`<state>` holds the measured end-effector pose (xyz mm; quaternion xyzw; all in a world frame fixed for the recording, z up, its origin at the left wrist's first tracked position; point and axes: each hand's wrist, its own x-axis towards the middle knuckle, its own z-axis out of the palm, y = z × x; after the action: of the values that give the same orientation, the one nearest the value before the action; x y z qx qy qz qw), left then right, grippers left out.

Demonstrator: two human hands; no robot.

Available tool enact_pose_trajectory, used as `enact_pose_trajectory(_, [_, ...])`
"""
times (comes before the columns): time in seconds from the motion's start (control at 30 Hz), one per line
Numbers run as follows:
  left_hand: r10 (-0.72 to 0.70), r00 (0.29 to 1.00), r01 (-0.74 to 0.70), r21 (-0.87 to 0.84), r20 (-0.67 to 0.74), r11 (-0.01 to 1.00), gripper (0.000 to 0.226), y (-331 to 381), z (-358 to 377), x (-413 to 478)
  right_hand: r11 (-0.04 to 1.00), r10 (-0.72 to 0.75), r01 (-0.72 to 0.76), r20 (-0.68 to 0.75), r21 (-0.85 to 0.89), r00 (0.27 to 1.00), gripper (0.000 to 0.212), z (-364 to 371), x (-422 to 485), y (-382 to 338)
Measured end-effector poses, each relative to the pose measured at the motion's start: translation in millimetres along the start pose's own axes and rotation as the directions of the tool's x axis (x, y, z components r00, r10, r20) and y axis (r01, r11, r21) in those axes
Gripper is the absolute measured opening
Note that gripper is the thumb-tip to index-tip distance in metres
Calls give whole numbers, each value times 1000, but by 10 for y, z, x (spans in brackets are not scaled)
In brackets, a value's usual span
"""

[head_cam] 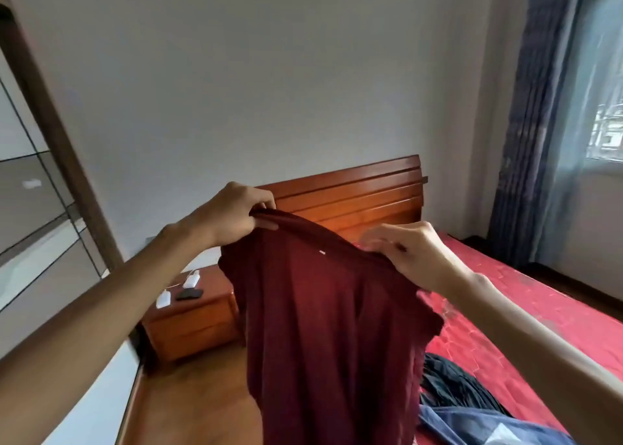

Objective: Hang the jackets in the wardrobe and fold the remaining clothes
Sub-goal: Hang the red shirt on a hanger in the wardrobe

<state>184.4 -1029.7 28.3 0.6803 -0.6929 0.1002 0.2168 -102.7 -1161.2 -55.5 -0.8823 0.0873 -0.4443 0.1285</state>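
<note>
Left hand: The left hand (236, 215) is raised in front of the headboard. Its fingers and thumb are curled over one upper corner of the maroon garment (320, 326), pinching the top edge.
Right hand: The right hand (411, 256) grips the opposite upper corner, lower in the frame, with its fingers folded down over the cloth.
Maroon garment: Held in the air between both hands, it hangs in loose vertical folds at the near side of the bed. A small white mark shows near its top edge, and its lower end runs out of the frame.
Bed: The bed (526, 310), covered in red, stretches along the right, with its wooden headboard (354, 195) against a grey wall.
Other clothes: A dark garment (451, 384) lies crumpled on the red cover just beside the hanging cloth. A blue denim garment (488, 424) lies touching it at the bottom edge.
Nightstand: A wooden nightstand (192, 323) stands left of the bed. Its top surface carries two small white devices (164, 299) with cables and a small dark object (189, 294).
Wardrobe: The wardrobe (40, 208), dark-framed with pale panelled doors, fills the left edge.
Window: A blue curtain (526, 141) hangs beside a bright window (606, 124) at far right.
</note>
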Motion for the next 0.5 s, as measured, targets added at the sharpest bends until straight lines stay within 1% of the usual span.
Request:
enact_pose_trajectory(0.03, [-29, 999, 29, 23, -33, 999, 17, -47, -6, -98, 996, -82, 81, 34, 40, 996, 13, 100, -8, -56])
enact_pose_trajectory(0.07, [-46, 997, 50, 58, -68, 997, 21, -90, -10, -203, 986, -149, 143, 61, 91, 987, 13, 201, -11, -120])
enact_pose_trajectory(0.13, [-117, 988, 125, 86, -98, 988, 23, -184, -31, -429, 959, -237, 210, 128, 192, 963, 20, 352, -10, -246])
enact_pose_trajectory(0.17, [-186, 980, 190, 65, -66, 980, 22, -219, -70, -559, 949, -258, 214, 183, 231, 949, 23, 405, -11, -284])
enact_pose_trajectory(0.23, [-358, 929, 361, -12, 91, 933, 25, -279, -202, -814, 953, -248, 171, 318, 252, 915, 29, 492, 3, -276])
enact_pose_trajectory(0.3, [-463, 853, 490, -62, 241, 870, 29, -308, -340, -1067, 980, -154, 77, 448, 186, 880, 43, 608, 14, -190])
enact_pose_trajectory(0.37, [-511, 799, 573, -145, 317, 807, 28, -305, -442, -1293, 994, -93, 46, 537, 101, 838, 51, 760, 40, -127])
enact_pose_trajectory(0.43, [-542, 759, 632, -212, 360, 745, 30, -295, -522, -1461, 994, -89, 105, 586, 7, 805, 49, 908, 121, -175])
enact_pose_trajectory(0.5, [-570, 747, 660, -283, 342, 696, 31, -323, -605, -1609, 979, -122, 196, 592, -62, 796, 48, 1084, 209, -263])
